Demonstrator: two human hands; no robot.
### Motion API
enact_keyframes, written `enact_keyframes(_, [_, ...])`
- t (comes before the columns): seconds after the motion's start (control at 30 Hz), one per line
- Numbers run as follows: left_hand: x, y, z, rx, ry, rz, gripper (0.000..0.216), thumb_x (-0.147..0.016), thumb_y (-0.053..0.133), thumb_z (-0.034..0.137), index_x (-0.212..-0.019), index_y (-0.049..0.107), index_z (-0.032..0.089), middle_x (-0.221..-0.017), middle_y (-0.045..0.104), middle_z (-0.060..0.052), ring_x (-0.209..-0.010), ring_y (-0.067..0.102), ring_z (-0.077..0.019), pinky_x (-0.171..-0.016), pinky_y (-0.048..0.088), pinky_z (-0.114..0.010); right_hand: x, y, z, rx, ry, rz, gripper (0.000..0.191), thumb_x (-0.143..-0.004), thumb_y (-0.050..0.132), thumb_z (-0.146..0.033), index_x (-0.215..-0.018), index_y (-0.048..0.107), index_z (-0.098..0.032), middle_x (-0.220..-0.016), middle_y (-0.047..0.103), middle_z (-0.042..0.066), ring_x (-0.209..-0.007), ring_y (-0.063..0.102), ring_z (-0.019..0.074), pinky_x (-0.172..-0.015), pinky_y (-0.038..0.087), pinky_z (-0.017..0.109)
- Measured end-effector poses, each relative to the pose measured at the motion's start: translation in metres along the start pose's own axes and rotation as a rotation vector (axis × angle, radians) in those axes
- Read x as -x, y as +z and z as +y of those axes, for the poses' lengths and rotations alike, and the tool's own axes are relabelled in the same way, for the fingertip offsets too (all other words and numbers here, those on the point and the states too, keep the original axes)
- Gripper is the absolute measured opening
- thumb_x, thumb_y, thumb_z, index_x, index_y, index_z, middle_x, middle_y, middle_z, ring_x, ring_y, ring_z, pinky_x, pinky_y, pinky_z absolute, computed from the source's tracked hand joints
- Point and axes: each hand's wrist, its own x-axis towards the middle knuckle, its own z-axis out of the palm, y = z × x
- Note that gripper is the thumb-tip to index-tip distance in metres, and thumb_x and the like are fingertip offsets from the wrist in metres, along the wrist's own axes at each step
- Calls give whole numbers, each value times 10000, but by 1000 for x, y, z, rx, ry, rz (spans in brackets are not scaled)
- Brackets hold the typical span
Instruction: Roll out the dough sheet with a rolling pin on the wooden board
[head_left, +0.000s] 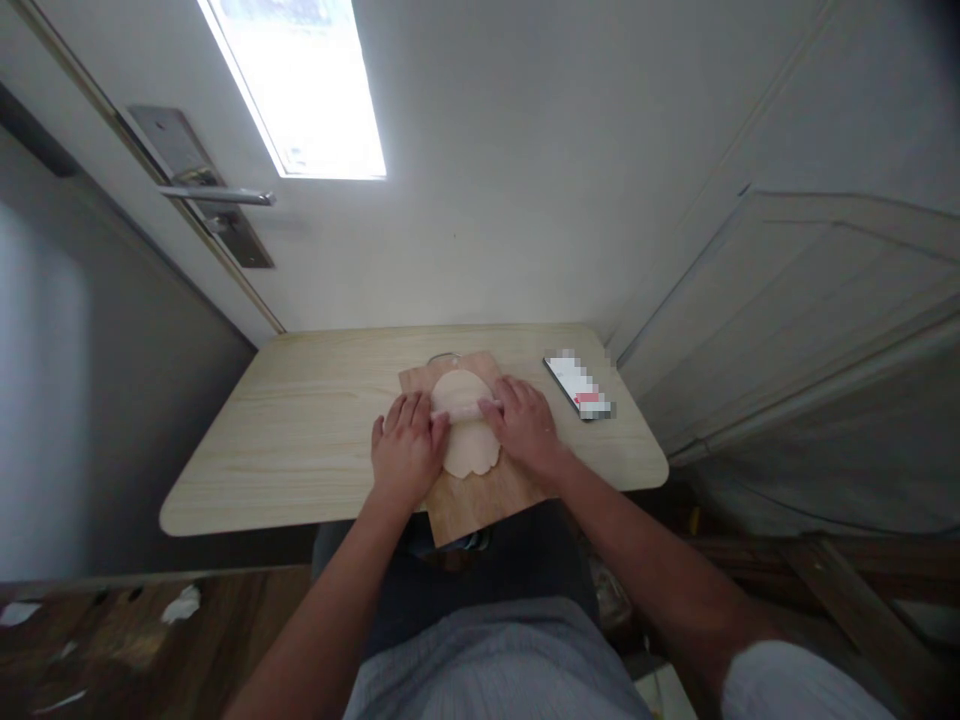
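Note:
A pale rolling pin (pixel 466 411) lies across a flat, rounded sheet of dough (pixel 471 448). My left hand (pixel 409 440) holds the pin's left end, its thumb lying along the near side. At the other end, my right hand (pixel 526 420) grips the pin with the thumb on top. Both palms hide the pin's ends. Beneath the dough is a brown wooden cutting board (pixel 472 503), set at a slant, with its near edge overhanging the table. The dough's near edge is wavy.
The board rests on a light wood table (pixel 300 430). A phone (pixel 577 386) lies to the right of my right hand. Behind the table stands a white door with a metal handle (pixel 217 194) and a bright window. White scraps (pixel 181 604) are on the floor at left.

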Motion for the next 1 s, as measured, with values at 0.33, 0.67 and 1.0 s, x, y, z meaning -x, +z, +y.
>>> enact_keyframes(0.33, [-7,5,-15,49,65,-2,546,-1042,240,467,-1413,541,200,-1515,541,-72,-1448,404,-261,-1189,331,-474,27,2,-9,-8,76,39,548,-1043,341,-493,-1442,500,-152,-1502,503,160,-1384,412,323,-1135,297,484])
enact_keyframes(0.67, [-22,-6,-14,27,-3,-37,497,-1046,254,439,-1311,616,223,-1426,614,-82,-1336,513,-280,-1163,327,-568,-26,5,5,-45,77,16,538,-1016,430,-500,-1404,535,-143,-1426,573,168,-1314,477,303,-1101,335,438])
enact_keyframes(1.0, [-82,-2,-14,-46,-92,-95,461,-1028,277,390,-1275,622,209,-1330,648,-137,-1246,563,-320,-1059,398,-573,-80,7,6,12,78,-174,558,-1024,386,-564,-1427,535,-208,-1472,552,124,-1335,494,296,-1096,370,460])
